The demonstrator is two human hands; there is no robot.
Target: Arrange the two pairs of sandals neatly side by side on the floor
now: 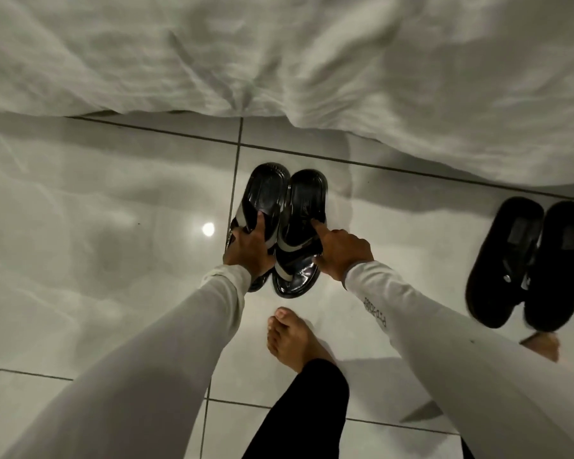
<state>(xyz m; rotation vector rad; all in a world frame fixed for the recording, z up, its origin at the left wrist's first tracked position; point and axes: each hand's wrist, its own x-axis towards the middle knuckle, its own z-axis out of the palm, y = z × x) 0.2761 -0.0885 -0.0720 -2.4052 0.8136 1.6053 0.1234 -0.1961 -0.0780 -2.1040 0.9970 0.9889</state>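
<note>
Two glossy black sandals with grey straps lie side by side on the white tiled floor: the left sandal (266, 193) and the right sandal (307, 193), touching along their inner edges. My left hand (249, 248) grips the left sandal at its strap, thumb on the footbed. My right hand (340, 251) rests on the right sandal, its index finger pressing the footbed near the strap. A second pair, matte black sandals (527, 260), sits together on the floor at the far right, apart from both hands.
A white bedsheet (279, 61) hangs down across the top, its hem reaching the floor behind the sandals. My bare foot (292, 336) stands just below the glossy pair; another foot (542, 344) shows below the matte pair. A lamp reflection (208, 229) glints on the tile.
</note>
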